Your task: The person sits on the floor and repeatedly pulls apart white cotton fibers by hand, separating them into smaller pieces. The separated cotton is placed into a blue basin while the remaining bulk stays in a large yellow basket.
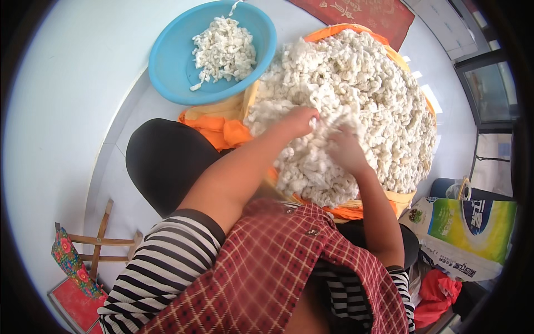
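A large heap of raw cotton (388, 112) fills an orange and yellow cloth sack (233, 131) in front of me. My left hand (302, 122) has its fingers closed on a white tuft of cotton over the near left part of the heap. Just right of it, my right hand (347, 151) is at the cotton; it is blurred and its fingertips are partly hidden among the fibres, so its grip is unclear. Beyond the sack's left side, a blue plastic basin (171, 67) holds a smaller pile of cotton (225, 50).
A red mat (392, 18) lies behind the heap. A printed woven bag (471, 234) and a red plastic bag (438, 296) are at my right. At the lower left stands a folding wooden stool (98, 241) with a floral seat. A wall runs along the left.
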A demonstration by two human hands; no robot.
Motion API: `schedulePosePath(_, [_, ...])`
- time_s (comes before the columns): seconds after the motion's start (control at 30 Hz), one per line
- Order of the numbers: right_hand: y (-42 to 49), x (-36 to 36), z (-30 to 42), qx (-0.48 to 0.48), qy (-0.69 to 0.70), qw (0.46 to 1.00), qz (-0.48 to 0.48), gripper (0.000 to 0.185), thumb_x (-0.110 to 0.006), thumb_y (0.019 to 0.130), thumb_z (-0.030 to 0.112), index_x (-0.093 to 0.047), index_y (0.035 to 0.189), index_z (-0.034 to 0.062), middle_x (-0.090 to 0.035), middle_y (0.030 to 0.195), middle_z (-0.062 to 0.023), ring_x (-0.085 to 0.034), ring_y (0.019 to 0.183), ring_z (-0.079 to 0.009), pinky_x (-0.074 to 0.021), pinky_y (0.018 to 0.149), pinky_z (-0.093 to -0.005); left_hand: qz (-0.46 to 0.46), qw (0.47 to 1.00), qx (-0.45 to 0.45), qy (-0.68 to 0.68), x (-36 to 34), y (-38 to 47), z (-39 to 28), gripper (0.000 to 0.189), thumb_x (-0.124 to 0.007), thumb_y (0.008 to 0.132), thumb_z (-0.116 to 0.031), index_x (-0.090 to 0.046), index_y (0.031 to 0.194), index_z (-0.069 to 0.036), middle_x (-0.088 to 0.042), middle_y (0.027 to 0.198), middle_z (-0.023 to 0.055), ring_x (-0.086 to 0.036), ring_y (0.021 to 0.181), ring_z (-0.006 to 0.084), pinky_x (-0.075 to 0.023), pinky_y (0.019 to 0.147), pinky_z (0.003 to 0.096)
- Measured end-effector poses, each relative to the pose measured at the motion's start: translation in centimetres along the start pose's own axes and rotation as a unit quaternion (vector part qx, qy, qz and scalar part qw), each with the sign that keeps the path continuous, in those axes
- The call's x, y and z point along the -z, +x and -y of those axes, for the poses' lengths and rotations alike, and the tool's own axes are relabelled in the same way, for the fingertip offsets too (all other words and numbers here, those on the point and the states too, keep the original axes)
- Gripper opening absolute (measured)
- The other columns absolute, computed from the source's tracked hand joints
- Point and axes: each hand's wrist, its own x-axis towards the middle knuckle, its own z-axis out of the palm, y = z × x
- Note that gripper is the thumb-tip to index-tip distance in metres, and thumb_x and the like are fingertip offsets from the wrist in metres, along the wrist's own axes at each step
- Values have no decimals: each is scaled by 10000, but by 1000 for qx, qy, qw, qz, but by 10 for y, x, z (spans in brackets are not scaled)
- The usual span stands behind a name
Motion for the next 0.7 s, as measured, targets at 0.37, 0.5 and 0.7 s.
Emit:
schedulePosePath(0.37, [-32, 93, -29, -122, 490, 849, -158, 170, -487, 963, 71, -607, 1074, 118, -617, 888, 35, -563, 729, -41, -463, 572, -205, -30, 969, -14, -246, 24, 11, -61, 213, -729, 762, -106, -661, 957, -55, -628, 821, 16, -560, 727, 84, -467, 613, 250])
schedulePosePath(0.5, [-27, 87, -12, -143, 458, 860, -174, 205, -524, 942, 73, -593, 1134, 56, -611, 1031, -36, -581, 820, -71, -497, 613, -222, -2, 931, 25, -364, 32, 9, -69, 332, -731, 784, -133, -624, 1088, -54, -617, 886, 26, -575, 755, 87, -482, 620, 255])
schedulePosePath(0.7, [-23, 55, -19, -164, 309, 929, -118, 205, -573, 884, 22, -599, 1087, 2, -633, 942, -48, -597, 753, -116, -511, 641, -258, -60, 983, 64, -160, 20, 3, -52, 468, -731, 763, -178, -574, 1184, -48, -611, 1042, 114, -610, 876, 187, -502, 762, 312])
